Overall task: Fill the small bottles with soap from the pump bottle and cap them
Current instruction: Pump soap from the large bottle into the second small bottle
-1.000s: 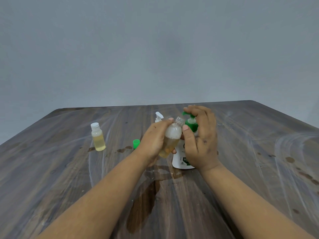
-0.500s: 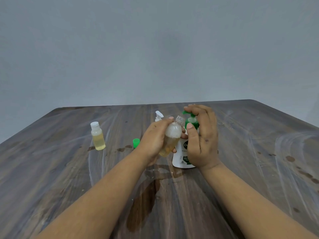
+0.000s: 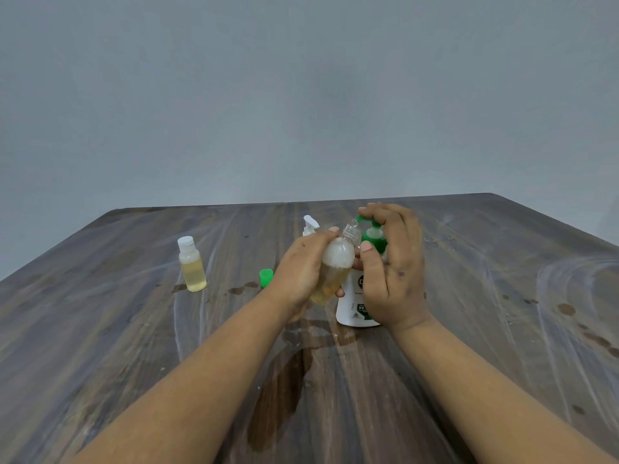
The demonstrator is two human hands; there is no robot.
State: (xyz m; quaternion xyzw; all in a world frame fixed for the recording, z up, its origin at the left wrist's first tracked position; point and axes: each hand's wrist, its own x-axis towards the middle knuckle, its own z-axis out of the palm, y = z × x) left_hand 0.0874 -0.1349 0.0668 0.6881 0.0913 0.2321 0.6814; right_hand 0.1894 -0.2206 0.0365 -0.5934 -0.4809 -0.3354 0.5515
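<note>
Frame centre: my left hand (image 3: pixel 301 272) grips the uncapped small bottle (image 3: pixel 335 266), tilted, neck under the green pump spout (image 3: pixel 363 220), my right hand (image 3: pixel 393 262) fingers curled over the pump bottle (image 3: pixel 351 306) head.

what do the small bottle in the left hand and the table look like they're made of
Small bottle: seemingly clear plastic, since amber soap shows through its wall. Table: wood or wood-look laminate, with dark streaked grain under pale smears; which one is unclear.

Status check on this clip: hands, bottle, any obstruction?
Left hand grips open small bottle, tilted under nozzle. Right hand on pump bottle head. Green cap on table. Nothing blocking.
</note>
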